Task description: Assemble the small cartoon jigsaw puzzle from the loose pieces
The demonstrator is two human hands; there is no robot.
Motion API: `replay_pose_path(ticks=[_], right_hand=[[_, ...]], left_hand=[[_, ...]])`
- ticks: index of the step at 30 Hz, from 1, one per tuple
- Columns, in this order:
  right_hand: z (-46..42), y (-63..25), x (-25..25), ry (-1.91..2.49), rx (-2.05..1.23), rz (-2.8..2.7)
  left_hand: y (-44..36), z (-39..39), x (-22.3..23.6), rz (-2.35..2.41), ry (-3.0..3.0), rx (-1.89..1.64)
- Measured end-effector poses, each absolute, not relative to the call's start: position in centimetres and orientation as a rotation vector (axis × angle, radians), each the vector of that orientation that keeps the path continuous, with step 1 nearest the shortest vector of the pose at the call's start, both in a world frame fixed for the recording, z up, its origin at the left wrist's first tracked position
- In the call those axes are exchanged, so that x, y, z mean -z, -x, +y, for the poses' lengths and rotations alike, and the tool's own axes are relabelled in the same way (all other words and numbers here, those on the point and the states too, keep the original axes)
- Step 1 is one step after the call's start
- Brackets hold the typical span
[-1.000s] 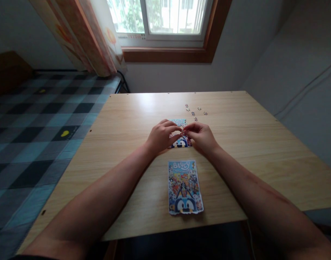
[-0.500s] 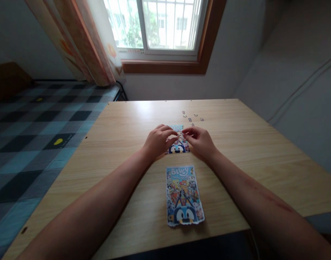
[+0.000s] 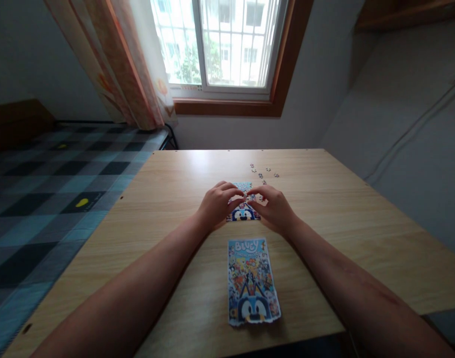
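In the head view, the jigsaw [image 3: 244,215] is flanked at centre by the left hand [image 3: 218,203], whose grip cannot be told, and the right hand [image 3: 275,206], its thumb and forefinger held apart. The printed sheet [image 3: 253,283] is seen lower centre.

The left grip [image 3: 217,203] and right grip [image 3: 275,206] partly hide the puzzle [image 3: 244,215]; the view's top edge crops the window [image 3: 235,49].
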State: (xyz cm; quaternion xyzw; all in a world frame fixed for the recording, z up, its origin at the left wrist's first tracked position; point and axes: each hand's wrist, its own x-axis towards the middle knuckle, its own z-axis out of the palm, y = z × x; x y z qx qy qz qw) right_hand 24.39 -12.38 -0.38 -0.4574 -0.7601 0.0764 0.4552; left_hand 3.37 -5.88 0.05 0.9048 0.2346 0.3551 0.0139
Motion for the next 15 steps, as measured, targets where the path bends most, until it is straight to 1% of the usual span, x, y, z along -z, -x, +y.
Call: replay_pose_path(ticks=[6, 9, 12, 15], right_hand=[[-12.3, -24.3, 0.5, 1.112, -0.166, -1.899], [-12.3, -24.3, 0.5, 1.096, -0.157, -1.911], [-12.4, -24.3, 0.4, 1.12, -0.188, -1.925], [-12.4, -24.2, 0.6, 1.18, -0.246, -1.945]], left_hand=[[-3.5, -6.0, -0.1, 0.698, -2.825, -1.069], [-3.2, -5.6, -0.1, 0.74, -2.783, -1.119], [-2.4, -4.6, 0.2, 1.027, -2.651, -1.25], [-1.7, -3.7, 0.9, 1.401, -2.517, -1.215]])
